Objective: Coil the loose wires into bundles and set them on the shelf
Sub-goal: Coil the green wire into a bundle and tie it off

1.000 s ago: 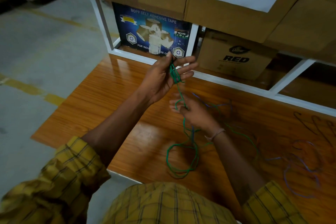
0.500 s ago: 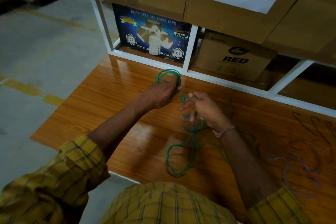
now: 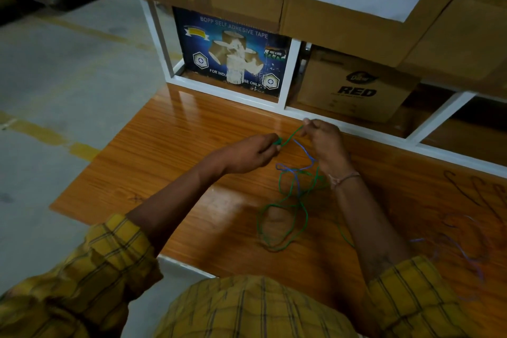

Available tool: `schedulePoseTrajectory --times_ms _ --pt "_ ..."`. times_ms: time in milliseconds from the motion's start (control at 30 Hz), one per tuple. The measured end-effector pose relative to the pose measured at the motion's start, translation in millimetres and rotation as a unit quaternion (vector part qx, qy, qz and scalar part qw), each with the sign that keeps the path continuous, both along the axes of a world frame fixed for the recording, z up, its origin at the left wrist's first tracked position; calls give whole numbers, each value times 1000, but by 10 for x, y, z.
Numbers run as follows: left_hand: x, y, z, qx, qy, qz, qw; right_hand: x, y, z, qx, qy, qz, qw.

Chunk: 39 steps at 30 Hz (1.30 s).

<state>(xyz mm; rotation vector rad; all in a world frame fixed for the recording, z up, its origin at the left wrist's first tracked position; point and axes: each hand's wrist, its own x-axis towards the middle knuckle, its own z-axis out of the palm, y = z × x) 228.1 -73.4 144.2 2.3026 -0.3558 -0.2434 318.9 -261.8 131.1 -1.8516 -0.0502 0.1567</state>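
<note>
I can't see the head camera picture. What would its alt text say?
A person in a yellow plaid shirt stretches a green wire between the left hand and right hand over a glossy wooden table; its slack lies looped below, tangled with a blue wire. Behind stand a white shelf and cardboard boxes.

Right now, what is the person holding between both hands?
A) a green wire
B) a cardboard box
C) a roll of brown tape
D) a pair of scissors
A: the left hand and the right hand each pinch the green wire, which runs between them and trails down in loose loops onto the wooden table.
</note>
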Motion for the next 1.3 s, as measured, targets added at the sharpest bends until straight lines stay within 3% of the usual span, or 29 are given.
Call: schedulePoseTrajectory --times_ms 100,233,400,500,567,667,767,867,967,1067,1200,1300 --pt "-32 -110 22 -156 84 4 984 37 63 59 -4 -43 17 999" --pt "-77 -91 112 -434 230 -29 871 -35 4 117 98 -1 83 992" --pt "-46 -90 281 -613 230 -40 755 -207 -51 -33 137 95 107 980" --pt "86 -111 384 -663 203 -15 721 -329 -70 -239 135 153 120 972" --pt "162 -123 426 -676 172 24 716 -435 -66 -264 119 157 163 967" --pt "290 -136 415 -674 127 66 725 -612 -33 -158 88 142 218 961" --pt "395 -173 371 -587 70 115 798 -752 -30 -11 45 152 285 945" --pt "366 -172 342 -372 -17 163 914 -830 -104 163 23 169 370 913" --pt "370 -53 203 -125 -80 119 982 -772 -265 386 77 128 374 915" --pt "323 44 90 -13 -87 73 993 -583 -489 582 173 89 324 926" --pt "168 72 145 -98 -44 50 993 -391 -661 662 340 128 248 898" --pt "102 32 198 -122 -15 29 992 -289 -671 602 455 159 244 841"
